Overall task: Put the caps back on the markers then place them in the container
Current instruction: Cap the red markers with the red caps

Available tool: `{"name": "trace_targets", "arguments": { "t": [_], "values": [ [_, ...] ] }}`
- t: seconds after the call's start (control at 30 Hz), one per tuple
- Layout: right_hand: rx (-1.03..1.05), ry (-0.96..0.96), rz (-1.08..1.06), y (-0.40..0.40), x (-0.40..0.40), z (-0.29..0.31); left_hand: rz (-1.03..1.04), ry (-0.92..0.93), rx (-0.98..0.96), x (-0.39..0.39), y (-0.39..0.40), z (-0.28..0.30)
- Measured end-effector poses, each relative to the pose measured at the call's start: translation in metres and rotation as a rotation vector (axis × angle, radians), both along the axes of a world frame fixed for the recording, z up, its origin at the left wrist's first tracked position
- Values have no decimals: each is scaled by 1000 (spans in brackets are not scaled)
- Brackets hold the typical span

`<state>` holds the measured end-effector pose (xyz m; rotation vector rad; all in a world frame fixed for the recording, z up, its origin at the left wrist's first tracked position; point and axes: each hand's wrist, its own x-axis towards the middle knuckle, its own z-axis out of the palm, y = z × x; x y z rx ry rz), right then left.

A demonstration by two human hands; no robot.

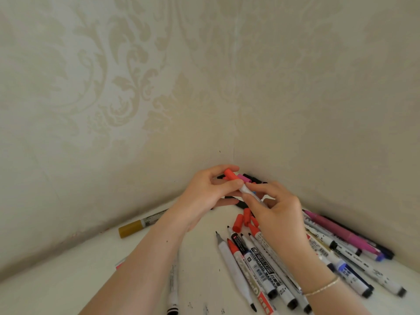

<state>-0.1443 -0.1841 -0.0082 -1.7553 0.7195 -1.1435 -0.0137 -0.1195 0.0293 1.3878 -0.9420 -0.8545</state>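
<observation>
My left hand (210,190) pinches a red cap (230,175) that sits on the end of a white marker (246,190). My right hand (275,211) grips the barrel of that same marker. Both hands hover above the white surface (91,280) in the corner. Loose red caps (242,220) lie just under my right hand. Several uncapped markers (250,262) lie fanned out in front of me, tips pointing away. More markers (347,248) lie under and to the right of my right wrist. No container is in view.
A gold-capped marker (138,226) lies at the left near the wall. Pink and black caps (247,178) sit in the far corner behind my hands. A black-banded marker (172,289) lies under my left forearm. Patterned walls (136,98) close both sides.
</observation>
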Motion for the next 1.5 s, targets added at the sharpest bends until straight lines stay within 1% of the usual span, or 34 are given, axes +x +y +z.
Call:
{"name": "trace_targets", "arguments": {
  "t": [0.07,0.13,0.23,0.3,0.33,0.4,0.47,0.53,0.6,0.7,0.77,0.97,1.03,1.1,1.13,1.2,1.27,1.33,1.4,1.5],
  "values": [
    [11,-2,-5,1,1,1,-5,-26,-8,0,0,1],
    [50,-14,36,2,2,4,-13,-48,-9,0,2,4],
    [129,-1,216,2,-4,14,29,-92,18,1,5,12],
    [187,77,279,-5,-11,19,110,-182,76,11,9,18],
    [201,140,258,-11,-16,20,153,-283,139,20,12,20],
    [134,376,170,-23,-26,18,147,-507,345,37,22,21],
    [51,611,129,-30,-33,15,12,-621,596,45,30,20],
    [6,750,133,-31,-34,11,-123,-676,777,43,32,16],
    [-40,843,149,-29,-33,9,-199,-718,860,39,28,9],
    [-110,912,159,-25,-32,9,-260,-798,971,31,21,-1],
    [-162,947,153,-22,-32,10,-272,-851,1011,25,17,-4],
    [-228,1018,142,-15,-30,12,-239,-903,1003,19,15,-6],
    [-248,1026,138,-15,-30,12,-187,-993,965,22,15,-7],
    [-262,1036,125,-15,-30,10,-86,-1142,847,28,10,-11],
    [-266,1039,111,-15,-29,10,-26,-1178,754,29,7,-14],
    [-259,1037,90,-15,-28,10,15,-1143,553,21,1,-18],
    [-213,1003,78,-14,-27,9,-47,-1066,450,8,-4,-24],
    [-162,951,63,-16,-27,9,-89,-1039,455,-3,-9,-34],
    [-104,889,42,-17,-27,10,-81,-1064,464,-8,-13,-42],
    [-13,755,11,-17,-28,13,7,-1141,436,-12,-15,-49]
  ]
}}
